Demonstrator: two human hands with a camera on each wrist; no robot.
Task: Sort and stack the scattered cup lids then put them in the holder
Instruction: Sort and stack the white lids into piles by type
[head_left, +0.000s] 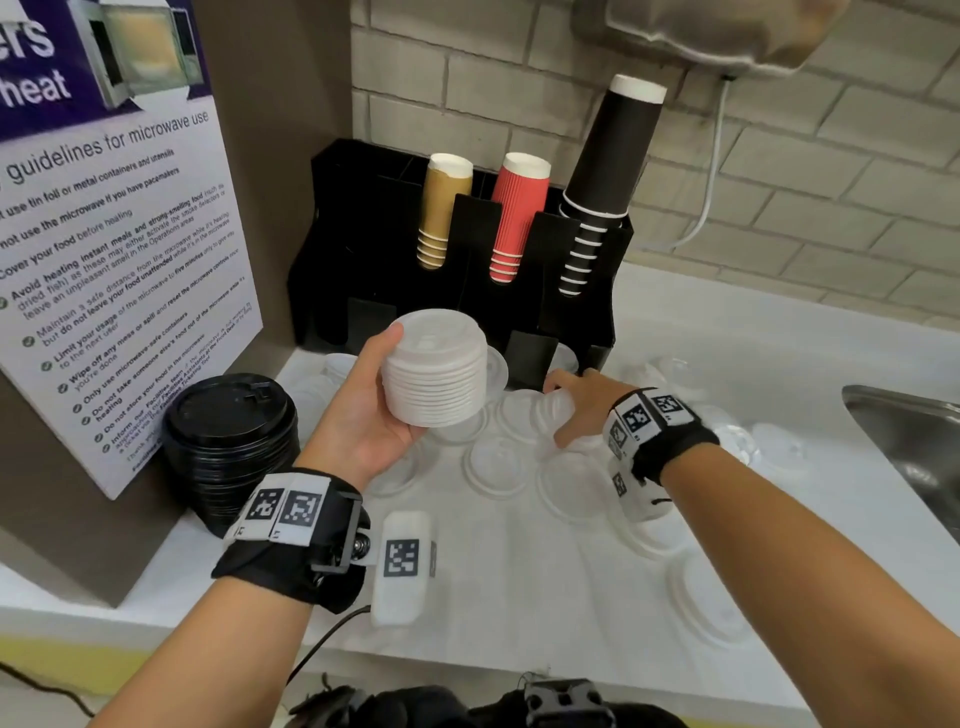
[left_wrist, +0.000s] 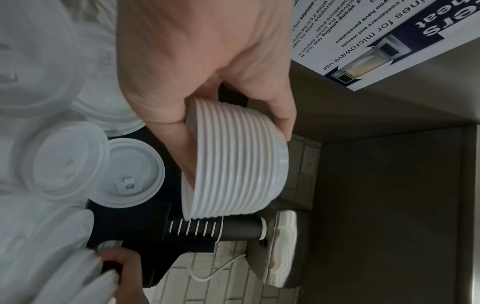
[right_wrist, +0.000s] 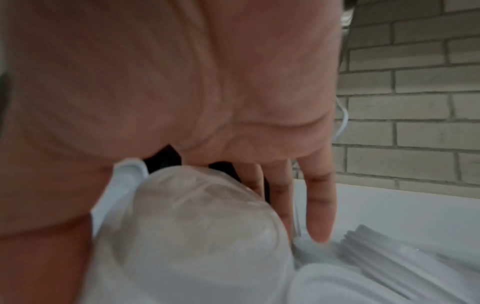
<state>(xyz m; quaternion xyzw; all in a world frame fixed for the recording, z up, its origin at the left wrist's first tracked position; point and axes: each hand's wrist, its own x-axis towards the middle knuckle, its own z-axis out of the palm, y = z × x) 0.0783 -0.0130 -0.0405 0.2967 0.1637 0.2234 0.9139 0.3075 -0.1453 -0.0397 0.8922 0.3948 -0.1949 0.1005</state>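
Head view: neat white lid stack (head_left: 437, 371) in left hand (head_left: 363, 410).

A purple-and-white microwave guidelines poster (head_left: 104, 218) fills the upper left. A stainless steel sink (head_left: 914, 441) sits at the right edge, and a thin white cable (head_left: 711, 176) hangs down the pale brick wall (head_left: 810, 197).

Nested stack of white lids (head_left: 435, 371) held off the counter — loose white lids (head_left: 496, 464) scattered before the black holder (head_left: 363, 218).
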